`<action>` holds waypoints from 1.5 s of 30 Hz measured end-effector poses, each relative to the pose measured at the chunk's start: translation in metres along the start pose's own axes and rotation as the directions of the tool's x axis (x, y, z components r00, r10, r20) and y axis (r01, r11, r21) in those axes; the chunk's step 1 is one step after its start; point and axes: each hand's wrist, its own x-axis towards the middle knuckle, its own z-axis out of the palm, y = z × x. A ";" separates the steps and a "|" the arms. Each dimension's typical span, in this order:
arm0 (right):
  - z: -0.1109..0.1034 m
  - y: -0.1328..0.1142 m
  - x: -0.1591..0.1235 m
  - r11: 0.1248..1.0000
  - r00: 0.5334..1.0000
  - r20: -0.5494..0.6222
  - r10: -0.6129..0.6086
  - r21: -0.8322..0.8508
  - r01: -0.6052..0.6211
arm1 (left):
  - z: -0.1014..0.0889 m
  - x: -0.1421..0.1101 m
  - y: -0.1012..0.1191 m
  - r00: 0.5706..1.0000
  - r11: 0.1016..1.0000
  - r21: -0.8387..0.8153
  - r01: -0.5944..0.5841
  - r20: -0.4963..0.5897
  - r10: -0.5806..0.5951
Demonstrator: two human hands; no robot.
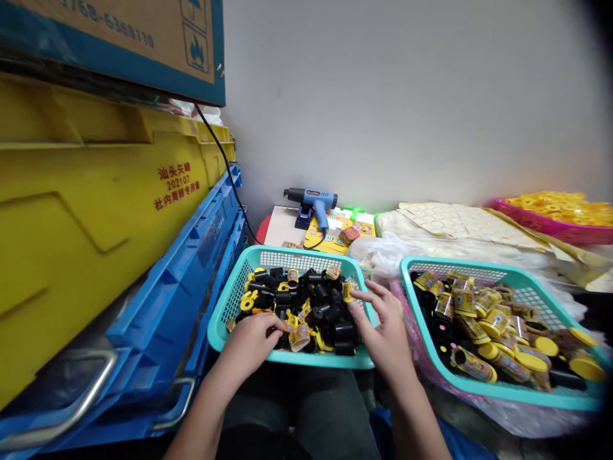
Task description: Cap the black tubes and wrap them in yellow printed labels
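A teal mesh basket [225,306] rests on my lap, filled with black plastic tubes [316,300] and yellow caps [248,303]. My left hand [253,342] is inside its near left corner, fingers curled round a small yellow-labelled piece [299,335]. My right hand [383,329] lies over the basket's right rim, fingers spread and pointing left above the black tubes, holding nothing. A second teal basket [541,395] to the right holds tubes wrapped in yellow labels [472,364].
Stacked yellow [86,211] and blue crates [191,275] stand at the left under a cardboard box [119,38]. A blue heat gun [313,204] stands at the back by the wall. Sticker sheets [454,220] and a pink tray of yellow rings [560,214] lie at the back right.
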 end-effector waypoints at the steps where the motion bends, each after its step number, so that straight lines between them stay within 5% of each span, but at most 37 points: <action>1: 0.003 -0.003 -0.001 0.997 0.998 0.046 0.039 0.070 -0.042 | 0.000 -0.003 -0.003 0.999 1.000 -0.022 -0.018 -0.042 0.017; 4: 0.019 -0.016 -0.005 0.888 0.922 0.354 0.157 0.358 -0.289 | 0.002 -0.013 -0.009 0.923 0.973 -0.083 -0.215 -0.341 0.175; 7: 0.042 -0.031 -0.006 0.611 0.721 0.679 0.139 0.514 -0.602 | 0.005 -0.020 -0.010 0.766 0.915 -0.064 -0.399 -0.571 0.294; 9: 0.056 -0.040 -0.005 0.475 0.646 0.756 0.105 0.533 -0.700 | 0.005 -0.022 -0.007 0.749 0.905 -0.098 -0.413 -0.602 0.277; 11: 0.068 -0.049 -0.003 0.430 0.675 0.728 0.124 0.573 -0.698 | 0.004 -0.023 -0.004 0.788 0.895 -0.275 -0.351 -0.603 0.123; 14: 0.081 -0.063 0.000 0.491 0.809 0.554 0.194 0.660 -0.569 | -0.001 -0.022 0.002 0.891 0.658 -0.736 -0.162 -0.396 -0.223; 17: 0.093 -0.081 0.001 0.553 0.857 0.483 0.180 0.671 -0.494 | -0.012 -0.018 0.004 0.888 0.406 -0.912 -0.058 -0.233 -0.397; 21: 0.110 -0.100 0.007 0.544 0.847 0.516 0.126 0.678 -0.495 | -0.031 -0.015 0.000 0.797 0.379 -0.924 -0.058 -0.271 -0.540; 25: 0.124 -0.110 0.012 0.586 0.870 0.490 0.055 0.690 -0.425 | -0.042 -0.016 -0.004 0.802 0.357 -0.931 -0.072 -0.267 -0.534; 30: 0.131 -0.112 0.018 0.616 0.873 0.485 -0.051 0.704 -0.355 | -0.043 -0.014 -0.013 0.753 0.328 -0.937 -0.122 -0.302 -0.585; 32: 0.128 -0.103 0.028 0.678 0.872 0.480 -0.092 0.672 -0.298 | -0.043 -0.014 -0.018 0.734 0.350 -0.928 -0.127 -0.325 -0.596; 34: 0.121 -0.087 0.043 0.831 0.871 0.482 -0.098 0.521 -0.195 | -0.044 -0.014 -0.023 0.709 0.376 -0.917 -0.131 -0.352 -0.611; 37: 0.112 -0.061 0.067 0.989 0.831 0.547 -0.103 0.145 0.027 | -0.043 -0.016 -0.028 0.672 0.366 -0.921 -0.134 -0.355 -0.649; 41: 0.115 -0.042 0.077 0.976 0.714 0.679 -0.170 0.016 0.217 | -0.037 -0.015 -0.032 0.660 0.340 -0.931 -0.130 -0.337 -0.671; 45: 0.136 -0.044 0.064 0.913 0.497 0.823 -0.277 0.065 0.402 | -0.028 -0.012 -0.037 0.634 0.352 -0.927 -0.126 -0.348 -0.690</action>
